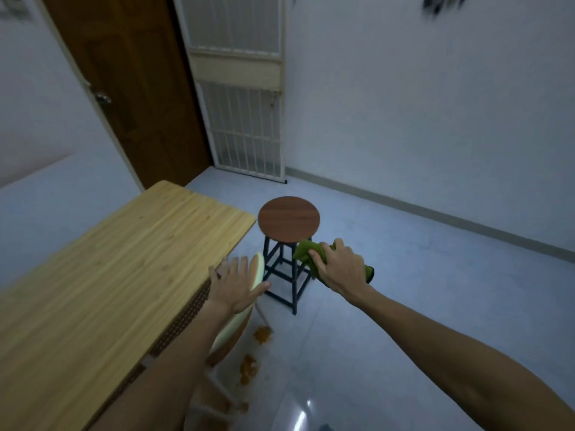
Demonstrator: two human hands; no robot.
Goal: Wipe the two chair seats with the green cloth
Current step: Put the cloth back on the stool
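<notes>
**Green cloth bunched in the right hand, near the dark stool**

Fingers (317, 259) of the right hand (340, 269) are clenching around the green cloth (306, 255), holding it in the air just right of the round brown stool (288, 219). Left hand (235, 286) is spreading flat, fingers released, resting against the pale seat (257, 270) of a light chair tucked beside the wooden counter (118, 262) on the left.

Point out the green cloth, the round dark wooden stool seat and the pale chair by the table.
Green cloth (303, 255): head view, bunched end left of the right hand.
Round dark wooden stool seat (288, 219): head view, seat's centre.
Pale chair (258, 270): head view, curved edge beside the left hand.
</notes>
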